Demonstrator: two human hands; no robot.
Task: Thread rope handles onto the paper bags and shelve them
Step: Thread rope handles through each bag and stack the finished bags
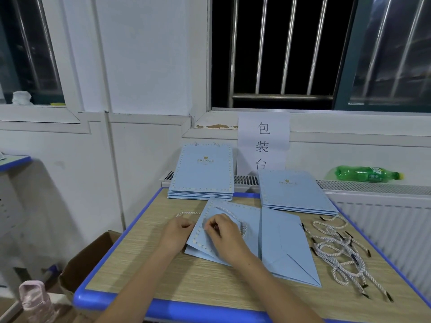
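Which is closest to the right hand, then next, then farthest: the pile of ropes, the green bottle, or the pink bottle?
From the right hand, in the head view:
1. Pile of ropes, on the table to its right.
2. Pink bottle, down low at the far left, off the table.
3. Green bottle, lying on the radiator ledge, far right.

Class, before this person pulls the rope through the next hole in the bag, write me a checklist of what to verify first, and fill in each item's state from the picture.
1. Bag steadied: the left hand grips the edge of the blue paper bag. Ok.
2. Rope end in hand: the right hand pinches at the bag's top edge; the tip itself is hidden. Cannot tell.
3. Rope free to run: the white rope handle loops out past the bag, untangled. Ok.
4. Hole lined up: covered by the fingers. Cannot tell.
5. Spare ropes in reach: the rope pile lies on the table to the right. Ok.
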